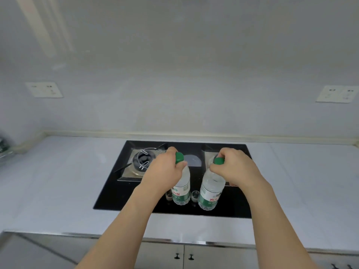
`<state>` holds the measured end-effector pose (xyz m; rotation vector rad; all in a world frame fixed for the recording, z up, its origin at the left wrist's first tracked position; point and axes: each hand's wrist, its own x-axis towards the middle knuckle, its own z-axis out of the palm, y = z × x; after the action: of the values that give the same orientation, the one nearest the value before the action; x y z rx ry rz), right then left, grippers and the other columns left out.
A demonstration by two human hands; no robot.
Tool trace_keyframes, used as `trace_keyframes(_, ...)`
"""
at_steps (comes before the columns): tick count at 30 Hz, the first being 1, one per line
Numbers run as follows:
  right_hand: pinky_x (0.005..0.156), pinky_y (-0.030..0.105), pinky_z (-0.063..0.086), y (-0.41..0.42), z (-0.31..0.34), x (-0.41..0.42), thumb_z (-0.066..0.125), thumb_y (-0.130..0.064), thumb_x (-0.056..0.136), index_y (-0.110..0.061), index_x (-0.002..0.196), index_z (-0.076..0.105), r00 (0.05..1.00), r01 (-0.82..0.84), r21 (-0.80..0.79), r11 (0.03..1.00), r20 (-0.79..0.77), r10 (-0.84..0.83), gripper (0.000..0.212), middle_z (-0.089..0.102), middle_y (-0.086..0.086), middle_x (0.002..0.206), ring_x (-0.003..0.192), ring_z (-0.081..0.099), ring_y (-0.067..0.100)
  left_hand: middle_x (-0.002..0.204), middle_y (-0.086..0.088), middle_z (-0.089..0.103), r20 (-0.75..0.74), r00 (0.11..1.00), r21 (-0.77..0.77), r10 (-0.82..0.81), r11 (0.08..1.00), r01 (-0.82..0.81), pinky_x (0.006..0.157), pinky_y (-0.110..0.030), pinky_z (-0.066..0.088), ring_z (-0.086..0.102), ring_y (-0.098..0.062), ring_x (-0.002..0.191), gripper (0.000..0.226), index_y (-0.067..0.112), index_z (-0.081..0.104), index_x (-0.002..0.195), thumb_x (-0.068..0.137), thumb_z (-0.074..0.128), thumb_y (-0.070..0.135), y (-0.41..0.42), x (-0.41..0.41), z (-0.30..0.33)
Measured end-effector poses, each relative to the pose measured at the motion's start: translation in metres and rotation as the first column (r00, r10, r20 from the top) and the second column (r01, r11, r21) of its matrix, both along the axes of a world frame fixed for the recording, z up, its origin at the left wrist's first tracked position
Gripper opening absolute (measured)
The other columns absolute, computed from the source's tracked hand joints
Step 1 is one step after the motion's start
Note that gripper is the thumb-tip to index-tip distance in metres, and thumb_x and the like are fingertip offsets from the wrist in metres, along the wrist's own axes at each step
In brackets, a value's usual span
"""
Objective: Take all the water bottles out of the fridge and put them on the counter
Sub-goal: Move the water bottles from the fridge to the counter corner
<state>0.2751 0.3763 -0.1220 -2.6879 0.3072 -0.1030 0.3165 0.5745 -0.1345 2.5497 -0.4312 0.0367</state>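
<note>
- Two bare forearms are seen nearest the lens, reaching forward over the steel-edged front of the pale counter (58, 191).
- One clear plastic water bottle with a green cap and green-and-white label (182, 188) is gripped at the neck by the left hand (165, 169), fingers curled just under the cap; the bottle stands upright.
- A second clear green-capped water bottle (210, 188) is gripped the same way by the right hand (235, 167), and leans slightly to the left.
- Both bases appear to rest on or sit just above the black glass hob (116, 195) set into the counter; actual contact cannot be confirmed.
- The neck hold is judged to suit carrying one bottle per hand and lowering it base first.
- Placement on the hob rather than on bare counter is noted; whether this satisfies the task is a matter of judgement.
- Two small round control knobs (194, 195) lie between and beside the bottle bases and could unsettle a base set on them.
- A steel-framed gas burner with a wire pan support (142, 162) is seen behind the left hand; a second burner is largely hidden by the right hand.
- White wall sockets (44, 89) are mounted on the wall at either side.
- White cabinet doors with dark handles (183, 256) are visible below the counter.
- No fridge is in view, so remaining bottles cannot be counted.
</note>
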Motion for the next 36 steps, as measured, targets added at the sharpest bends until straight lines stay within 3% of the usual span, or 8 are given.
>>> trace_keyframes(7, 0.058, 0.031, 0.052, 0.116, 0.004, 0.019, 0.062, -0.040, 0.077, -0.023, 0.082, 0.054, 0.994, -0.100, -0.007, 0.995, -0.035, 0.099, 0.020, 0.062, -0.005, 0.077, 0.057, 0.058, 0.013, 0.103, -0.004, 0.064, -0.002, 0.996, -0.052, 0.092, 0.994, -0.092, 0.079, -0.037, 0.050, 0.059, -0.024, 0.090, 0.038, 0.017, 0.047, 0.125, 0.094, 0.053, 0.038, 0.116, 0.002, 0.002)
trace_keyframes(19, 0.047, 0.023, 0.041, 0.251, 0.007, 0.050, 0.061, -0.041, 0.078, -0.025, 0.078, 0.053, 0.969, -0.238, 0.018, 0.971, -0.061, 0.239, 0.018, 0.063, -0.004, 0.068, 0.041, 0.061, 0.014, 0.092, -0.005, 0.062, -0.035, 0.969, -0.076, 0.246, 0.966, -0.248, 0.069, -0.035, 0.049, 0.059, -0.026, 0.081, 0.028, 0.015, 0.050, 0.112, 0.094, 0.054, 0.036, 0.260, 0.004, -0.004)
trace_keyframes(22, 0.050, 0.028, 0.048, 0.277, 0.007, 0.064, 0.061, -0.040, 0.078, -0.022, 0.079, 0.056, 0.958, -0.277, 0.002, 0.961, -0.074, 0.276, 0.018, 0.065, -0.002, 0.067, 0.044, 0.062, 0.015, 0.090, -0.004, 0.061, -0.039, 0.957, -0.079, 0.288, 0.954, -0.290, 0.068, -0.035, 0.049, 0.059, -0.024, 0.079, 0.026, 0.016, 0.049, 0.110, 0.094, 0.054, 0.037, 0.282, 0.009, -0.008)
trace_keyframes(28, 0.058, 0.029, 0.048, 0.314, 0.007, 0.100, 0.063, -0.038, 0.077, -0.024, 0.079, 0.056, 0.939, -0.335, 0.022, 0.942, -0.076, 0.335, 0.016, 0.061, -0.004, 0.074, 0.055, 0.057, 0.013, 0.092, -0.003, 0.062, -0.054, 0.936, -0.060, 0.349, 0.934, -0.352, 0.067, -0.034, 0.048, 0.058, -0.024, 0.081, 0.025, 0.017, 0.050, 0.108, 0.094, 0.054, 0.037, 0.317, 0.030, -0.009)
trace_keyframes(36, 0.053, 0.026, 0.038, 0.359, 0.007, 0.180, 0.064, -0.040, 0.076, -0.023, 0.085, 0.059, 0.916, -0.400, 0.033, 0.916, -0.023, 0.401, 0.020, 0.061, -0.006, 0.081, 0.061, 0.055, 0.011, 0.089, -0.002, 0.061, -0.055, 0.902, -0.018, 0.428, 0.903, -0.429, 0.068, -0.036, 0.051, 0.058, -0.023, 0.079, 0.023, 0.018, 0.050, 0.106, 0.094, 0.053, 0.037, 0.360, 0.099, -0.003)
